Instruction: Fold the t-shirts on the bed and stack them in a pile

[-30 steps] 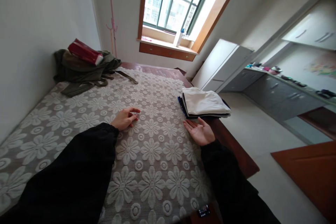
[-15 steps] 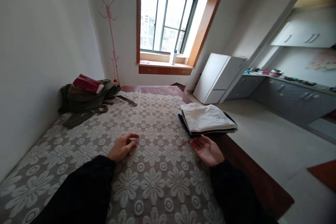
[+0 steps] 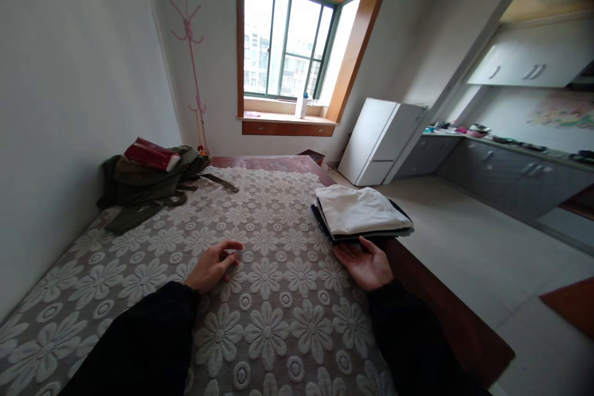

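A stack of folded clothes [image 3: 362,210], white on top with dark layers beneath, lies at the right edge of the flower-patterned cloth [image 3: 264,275]. My right hand [image 3: 364,265] is palm up at the stack's near edge, fingers extended and holding nothing. Its fingertips are close to the lowest dark layer; whether they touch it I cannot tell. Over the cloth to the left is my left hand [image 3: 214,266], empty, with the thumb and fingers loosely bent and apart.
An olive-green backpack [image 3: 134,182] with a red box-like packet [image 3: 151,154] on it rests against the left wall. Dark red wood [image 3: 464,322] borders the cloth on the right. Farther off are a pink coat stand [image 3: 192,68], a white fridge [image 3: 371,142] and kitchen cabinets [image 3: 492,167].
The view has shifted slightly, so the whole scene sits a little further left. Both hands keep nearly the same pose, and the stack of clothes stays in place.
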Available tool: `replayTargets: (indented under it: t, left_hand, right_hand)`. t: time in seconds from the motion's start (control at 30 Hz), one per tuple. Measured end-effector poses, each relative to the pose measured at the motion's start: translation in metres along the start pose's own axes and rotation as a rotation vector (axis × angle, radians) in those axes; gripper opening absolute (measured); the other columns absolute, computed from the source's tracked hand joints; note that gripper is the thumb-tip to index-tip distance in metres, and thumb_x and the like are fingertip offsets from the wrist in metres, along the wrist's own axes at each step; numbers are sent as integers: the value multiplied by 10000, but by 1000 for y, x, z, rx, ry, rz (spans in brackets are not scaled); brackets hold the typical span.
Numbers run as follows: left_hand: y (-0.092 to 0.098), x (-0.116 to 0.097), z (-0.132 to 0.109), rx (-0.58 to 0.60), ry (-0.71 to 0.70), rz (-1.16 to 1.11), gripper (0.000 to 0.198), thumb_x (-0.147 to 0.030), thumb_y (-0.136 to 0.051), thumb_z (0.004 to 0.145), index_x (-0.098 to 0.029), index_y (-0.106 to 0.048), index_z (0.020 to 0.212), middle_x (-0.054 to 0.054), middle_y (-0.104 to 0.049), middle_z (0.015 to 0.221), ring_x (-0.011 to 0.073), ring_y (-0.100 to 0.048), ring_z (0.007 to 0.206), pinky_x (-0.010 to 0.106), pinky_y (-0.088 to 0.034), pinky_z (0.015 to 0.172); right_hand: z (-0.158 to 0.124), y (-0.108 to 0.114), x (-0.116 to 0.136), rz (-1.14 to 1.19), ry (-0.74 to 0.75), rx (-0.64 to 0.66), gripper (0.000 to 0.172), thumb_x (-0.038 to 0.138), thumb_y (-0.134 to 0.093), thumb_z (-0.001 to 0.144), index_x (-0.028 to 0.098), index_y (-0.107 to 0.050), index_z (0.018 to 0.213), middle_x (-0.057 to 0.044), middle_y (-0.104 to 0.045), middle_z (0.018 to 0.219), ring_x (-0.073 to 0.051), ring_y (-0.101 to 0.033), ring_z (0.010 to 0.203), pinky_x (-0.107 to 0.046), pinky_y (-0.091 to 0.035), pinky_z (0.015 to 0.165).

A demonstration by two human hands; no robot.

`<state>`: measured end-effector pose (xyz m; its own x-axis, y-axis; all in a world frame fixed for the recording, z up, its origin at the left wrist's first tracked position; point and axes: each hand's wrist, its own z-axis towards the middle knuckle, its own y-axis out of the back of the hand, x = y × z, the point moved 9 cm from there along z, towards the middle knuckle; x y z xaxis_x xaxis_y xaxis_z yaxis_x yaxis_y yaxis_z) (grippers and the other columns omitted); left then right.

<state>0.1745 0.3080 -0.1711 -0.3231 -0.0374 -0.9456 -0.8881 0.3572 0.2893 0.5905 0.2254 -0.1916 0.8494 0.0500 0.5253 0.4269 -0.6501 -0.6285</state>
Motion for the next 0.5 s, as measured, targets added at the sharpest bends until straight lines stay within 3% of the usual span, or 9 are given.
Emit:
replayTargets:
  t: [0.27,0.4,0.5]
  left_hand:
    - [2,1,0,-13,-48,22,513,-514,-656,851,-190,-719,1244,109,-758,973,294,-751,987,270,-592,565]
    - [-2,-4,0,-21,-138,203,426,-409,-511,970,-169,-691,1273,120,-777,969,281,-776,933,298,-609,572]
    - [-1,-11,-2,-93,-208,354,341,-289,-480,1000,-193,-712,1231,119,-789,1051,264,-773,947,372,-651,763]
  right_hand:
    - [7,-8,6,-89,17,-42,112,268,-592,1068,213,-646,986,-44,-683,832,-199,-722,737,-298,-691,607]
    - [19,-15,12,-132,74,-39,183,377,-597,1086,239,-696,1022,-41,-728,865,-208,-734,723,-304,-674,557]
    - [30,-26,16,-94,142,-19,152,333,-604,1086,239,-723,1083,-33,-776,930,-206,-756,744,-315,-680,563]
